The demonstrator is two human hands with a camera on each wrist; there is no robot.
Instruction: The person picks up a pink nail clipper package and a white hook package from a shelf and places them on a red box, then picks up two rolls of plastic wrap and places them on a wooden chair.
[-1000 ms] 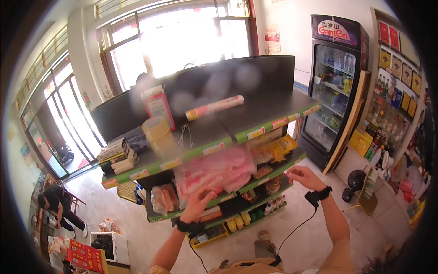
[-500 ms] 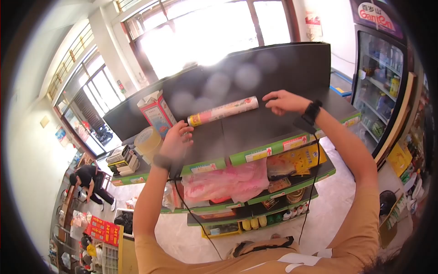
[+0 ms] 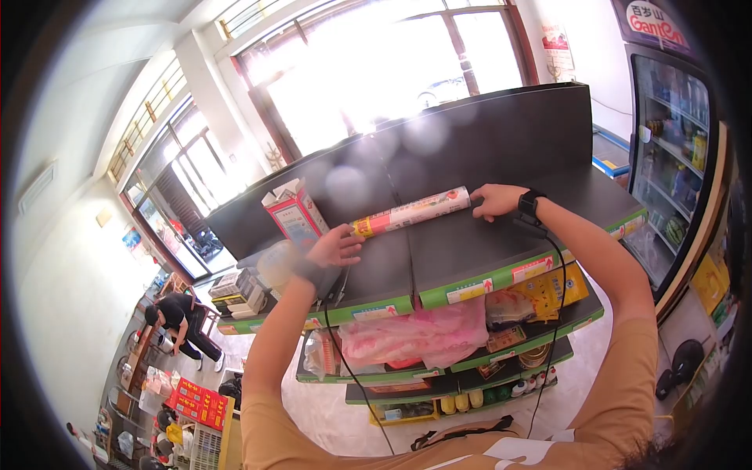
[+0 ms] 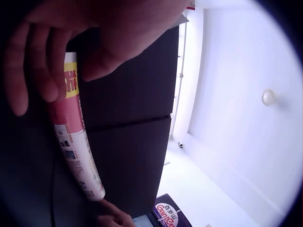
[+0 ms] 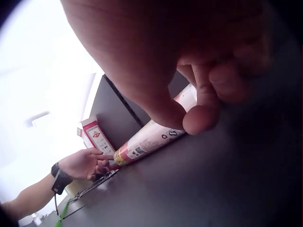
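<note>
A printed cylindrical roll (image 3: 415, 212) lies slantwise on the black top shelf (image 3: 486, 243). My left hand (image 3: 335, 247) is at its yellow end, fingers loosely bent; in the left wrist view the thumb and fingers of that hand (image 4: 102, 40) stand on either side of the roll (image 4: 75, 137). At the white end is my right hand (image 3: 500, 202), index finger reaching the roll's tip. The right wrist view shows this hand's (image 5: 189, 52) thumb and bent fingers close over the roll (image 5: 151, 138); their exact contact is partly hidden.
A red and white box (image 3: 295, 213), a blurred tape roll (image 3: 278, 265) and small stacked boxes (image 3: 237, 291) stand left on the shelf. A dark back panel (image 3: 501, 129) rises behind. Pink bags (image 3: 423, 333) fill the shelf below. A drinks fridge (image 3: 670, 149) is at right.
Both hands have risen from the lower shelf front to the top shelf and come to the roll's two ends. The right hand has closed the last small gap to its end.
</note>
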